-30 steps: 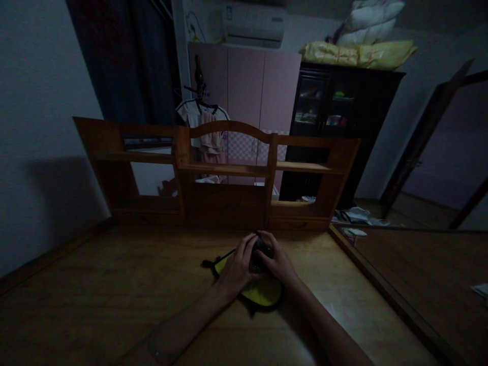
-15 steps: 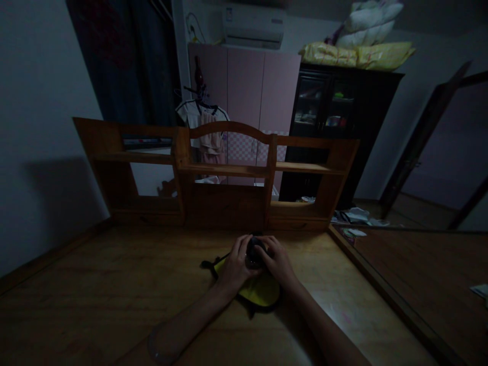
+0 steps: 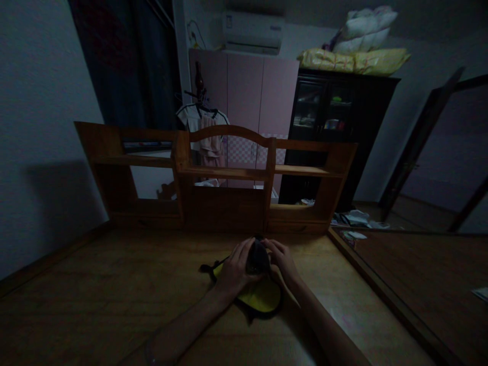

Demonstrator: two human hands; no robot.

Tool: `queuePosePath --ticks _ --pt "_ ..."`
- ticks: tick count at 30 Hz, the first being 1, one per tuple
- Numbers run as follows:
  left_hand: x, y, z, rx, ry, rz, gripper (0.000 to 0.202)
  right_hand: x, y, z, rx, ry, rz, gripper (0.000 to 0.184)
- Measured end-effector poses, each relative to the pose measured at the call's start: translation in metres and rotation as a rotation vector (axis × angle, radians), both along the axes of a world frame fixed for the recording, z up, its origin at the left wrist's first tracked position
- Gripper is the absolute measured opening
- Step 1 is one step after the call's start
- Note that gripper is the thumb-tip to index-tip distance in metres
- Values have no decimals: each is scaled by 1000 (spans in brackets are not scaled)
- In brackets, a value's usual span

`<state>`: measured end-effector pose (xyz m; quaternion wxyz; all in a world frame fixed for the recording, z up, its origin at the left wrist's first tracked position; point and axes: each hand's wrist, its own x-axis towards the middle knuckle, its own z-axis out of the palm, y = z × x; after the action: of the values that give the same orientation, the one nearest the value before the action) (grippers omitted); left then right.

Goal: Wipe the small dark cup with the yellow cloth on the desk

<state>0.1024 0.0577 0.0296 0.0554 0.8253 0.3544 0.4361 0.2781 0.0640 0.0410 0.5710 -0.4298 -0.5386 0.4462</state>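
A dark, roundish object (image 3: pixel 257 258) with a glossy lower part and a black, cloth-like top stands between my hands; its exact kind is too dim to make out. My left hand (image 3: pixel 237 264) wraps round its left side, thumb along the near side. At its right upper edge, my right hand (image 3: pixel 281 259) pinches with bent fingers. Beneath them lies a yellow cloth piece (image 3: pixel 263 296) with black edging and dark tabs at its corners, flat on the wooden surface. My hands and the dark object hide its middle.
The wooden surface (image 3: pixel 114 295) ends at a wooden shelf unit (image 3: pixel 224 173) with small drawers. A raised rail (image 3: pixel 377 287) runs along the right side. To the left is a white wall (image 3: pixel 41 132). Cabinets (image 3: pixel 244 91) stand beyond.
My right hand has drawn slightly right, its thumb moving off the top of the dark object. The black top now shows more and stands up higher. My left hand keeps its hold.
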Motion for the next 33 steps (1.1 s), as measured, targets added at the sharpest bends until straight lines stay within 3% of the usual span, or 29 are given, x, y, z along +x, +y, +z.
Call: queuePosePath --ticks 7,13,18,27,30,33 --pt "-1 -1 2 29 23 -33 91 -4 -1 1 -161 157 102 36" --pt "1 -4 3 19 26 -104 90 -7 -2 4 -66 126 104 36" --pt "5 -7 1 -62 -51 -90 92 -7 -3 0 -4 58 115 33" --pt "7 -3 -1 -138 -121 -45 91 -12 1 -9 9 76 83 36" --pt "4 -2 0 -146 -115 -61 94 -11 2 -12 -15 137 125 37" --pt "2 -3 2 -150 -79 -79 99 -8 2 -13 17 68 150 39"
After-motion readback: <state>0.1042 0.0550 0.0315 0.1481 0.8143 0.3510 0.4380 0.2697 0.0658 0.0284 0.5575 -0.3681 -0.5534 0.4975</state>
